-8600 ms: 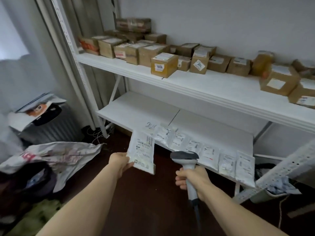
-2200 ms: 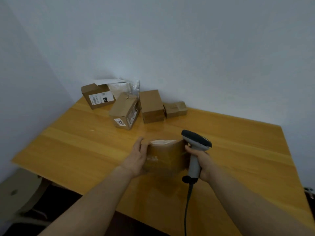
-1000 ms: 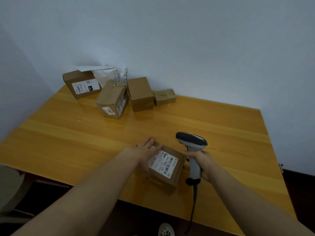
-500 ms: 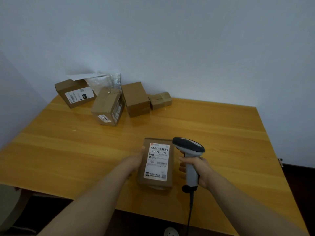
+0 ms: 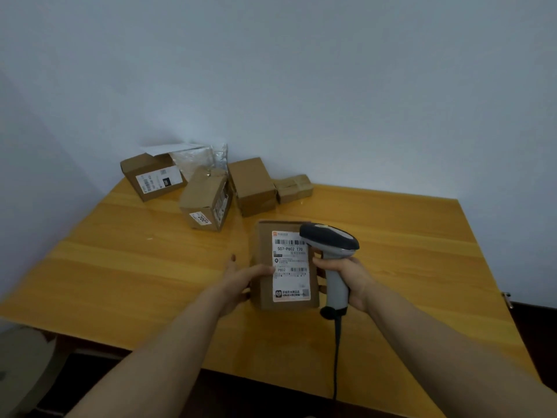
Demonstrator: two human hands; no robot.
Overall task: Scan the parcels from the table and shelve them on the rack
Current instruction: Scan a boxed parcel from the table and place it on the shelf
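A brown cardboard parcel (image 5: 264,267) with a white barcode label facing up is held over the wooden table (image 5: 126,267). My left hand (image 5: 241,282) grips its left edge, thumb on the label. My right hand (image 5: 346,276) grips the handle of a grey barcode scanner (image 5: 330,241), whose dark head sits over the label's upper right corner. The scanner's cable hangs down toward the table's near edge.
At the table's back left corner stand several more cardboard parcels: one with a label (image 5: 153,176), a tilted one marked 200 (image 5: 206,202), a plain one (image 5: 251,185) and a small taped one (image 5: 294,188). A silvery bag (image 5: 199,156) lies behind them against the wall.
The parcel was turned label-up and lifted slightly toward me. My right hand brought the scanner's head over the label's top right corner. Earlier I was at the rack with a white mailer.
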